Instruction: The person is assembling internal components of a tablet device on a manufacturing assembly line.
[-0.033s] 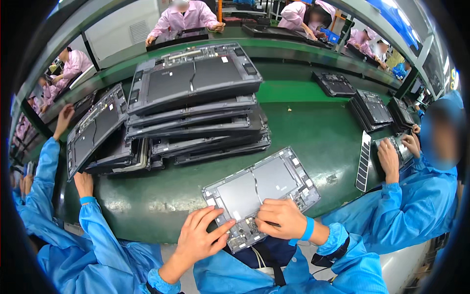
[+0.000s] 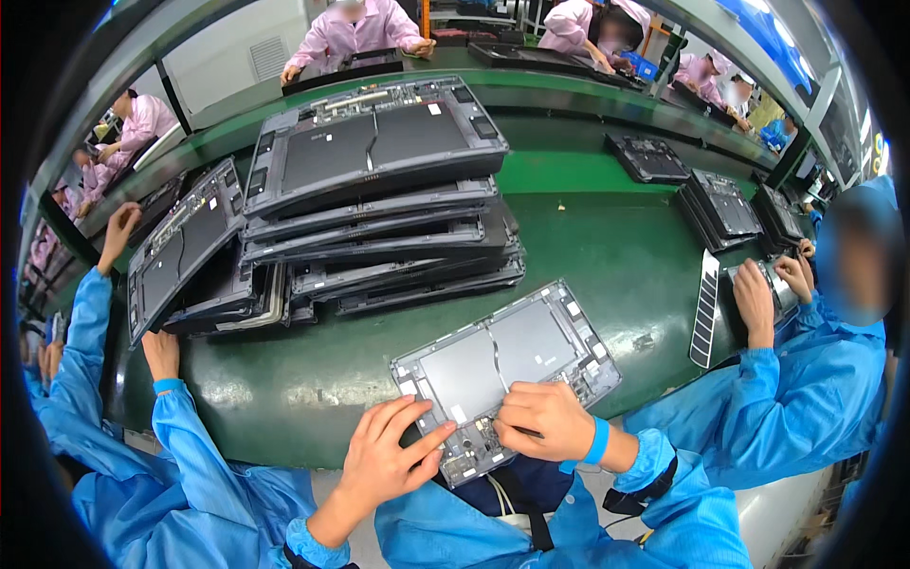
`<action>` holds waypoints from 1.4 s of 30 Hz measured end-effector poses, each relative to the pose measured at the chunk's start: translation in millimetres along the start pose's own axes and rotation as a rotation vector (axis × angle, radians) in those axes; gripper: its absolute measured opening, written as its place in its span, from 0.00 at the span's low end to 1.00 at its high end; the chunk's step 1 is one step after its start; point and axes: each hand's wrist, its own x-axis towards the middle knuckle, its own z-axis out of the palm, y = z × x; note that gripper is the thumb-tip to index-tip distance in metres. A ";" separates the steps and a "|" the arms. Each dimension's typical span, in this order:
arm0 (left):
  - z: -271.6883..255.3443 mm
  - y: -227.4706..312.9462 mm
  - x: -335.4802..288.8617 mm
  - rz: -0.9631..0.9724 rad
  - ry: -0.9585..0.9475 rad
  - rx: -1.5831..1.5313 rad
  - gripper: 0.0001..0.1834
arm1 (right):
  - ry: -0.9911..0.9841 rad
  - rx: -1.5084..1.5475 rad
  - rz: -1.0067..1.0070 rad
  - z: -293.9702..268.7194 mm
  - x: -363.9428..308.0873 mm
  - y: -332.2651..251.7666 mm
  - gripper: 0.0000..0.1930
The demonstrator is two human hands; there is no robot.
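An opened tablet [image 2: 526, 341] lies tilted in front of me, its large grey battery, dark ribbon cable and circuit board [image 2: 463, 453] exposed. My left hand [image 2: 387, 453] rests over the tablet's near left corner with fingers spread, the fingertips touching its edge and board. My right hand [image 2: 550, 422], a blue band round its wrist, is closed over the near edge beside the board. A short dark end of a slim tool [image 2: 529, 432] shows between its fingers; the tool's tip is hidden, so its exact kind is unclear.
Stacked opened tablets [image 2: 379, 142] stand at the back left, with a tilted one [image 2: 185, 242] beside them held by a co-worker's hand [image 2: 161, 356]. On the right are more stacks [image 2: 725, 204], a white strip with black pads [image 2: 704, 308] and another co-worker's hands [image 2: 754, 303]. A green bench [image 2: 284, 398] lies beneath.
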 end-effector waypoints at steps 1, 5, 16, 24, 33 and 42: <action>-1.5 -0.7 2.1 0.006 0.014 0.019 0.21 | 0.020 -0.038 -0.032 -0.2 2.6 0.1 0.08; -0.2 -3.6 -1.5 -0.011 -0.029 0.000 0.20 | 0.018 -0.025 -0.023 -1.0 3.0 -2.0 0.08; -0.8 -4.6 0.3 0.013 -0.029 0.022 0.21 | 0.007 -0.002 0.165 2.1 3.7 -10.6 0.06; 2.3 -5.5 -0.1 0.070 0.033 0.051 0.19 | -0.075 0.064 0.199 -0.1 12.6 -3.5 0.07; 2.4 -4.1 -0.1 0.070 0.055 0.084 0.17 | -0.339 -0.095 0.385 -13.3 32.1 -5.5 0.16; -3.5 -4.2 9.8 0.086 0.072 0.119 0.13 | -0.331 -0.052 0.441 -11.3 29.0 -6.2 0.16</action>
